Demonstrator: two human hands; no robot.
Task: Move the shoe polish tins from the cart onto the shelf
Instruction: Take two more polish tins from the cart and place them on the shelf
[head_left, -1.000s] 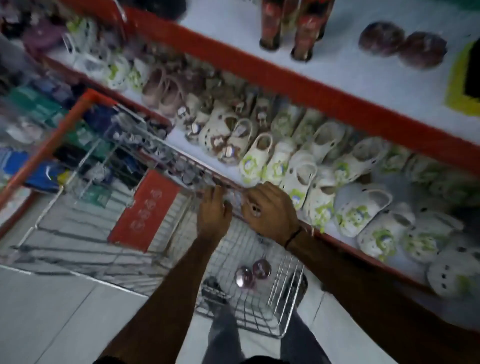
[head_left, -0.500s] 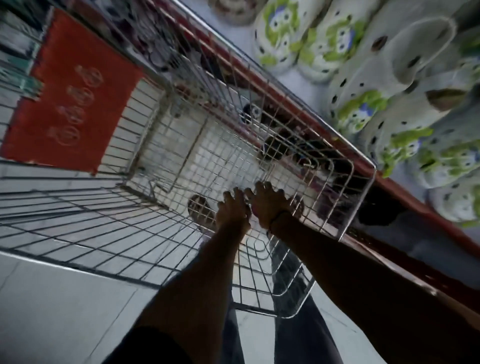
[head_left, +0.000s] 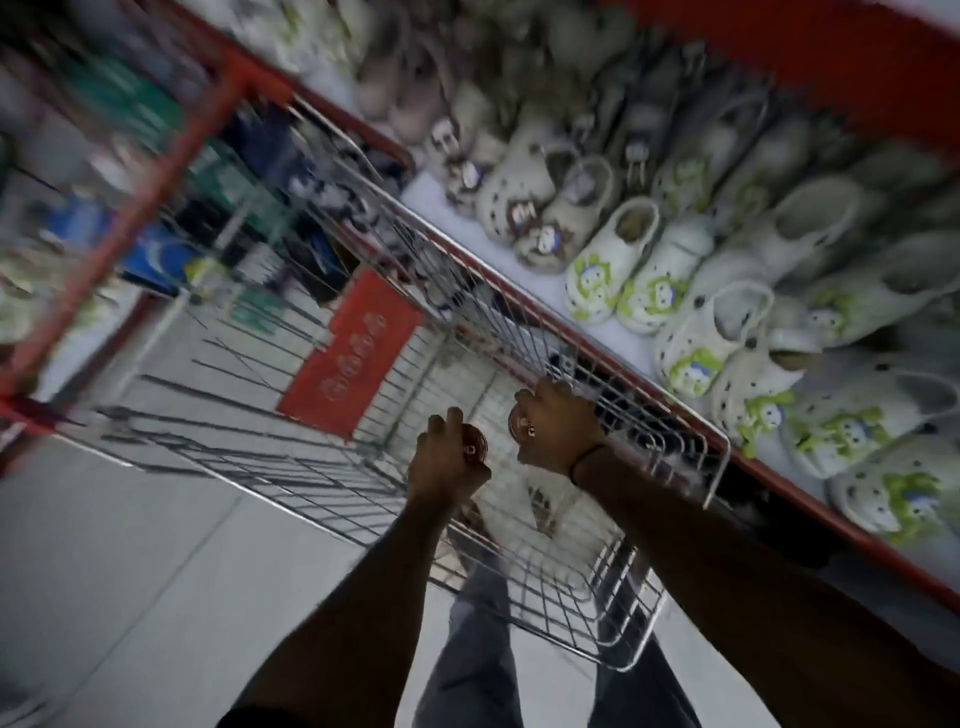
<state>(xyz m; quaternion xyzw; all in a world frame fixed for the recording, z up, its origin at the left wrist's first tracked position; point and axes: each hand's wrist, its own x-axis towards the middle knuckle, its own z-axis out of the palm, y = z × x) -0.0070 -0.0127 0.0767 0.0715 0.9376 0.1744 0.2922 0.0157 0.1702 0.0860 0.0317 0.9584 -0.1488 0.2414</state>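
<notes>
Each hand is gripping one round shoe polish tin above the wire cart (head_left: 670, 592): left hand (head_left: 448, 460) closing on the left tin (head_left: 474, 446), right hand (head_left: 558, 431) on the right tin (head_left: 521, 417). The shelf (head_left: 779, 470) is lying rightward, nearer the right hand.

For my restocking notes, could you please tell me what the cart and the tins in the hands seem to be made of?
Cart: bare metal wire, a silvery grid. Tins, one in the left hand and one in the right: probably metal, with glossy reddish-brown lids, though blur leaves that open.
</notes>
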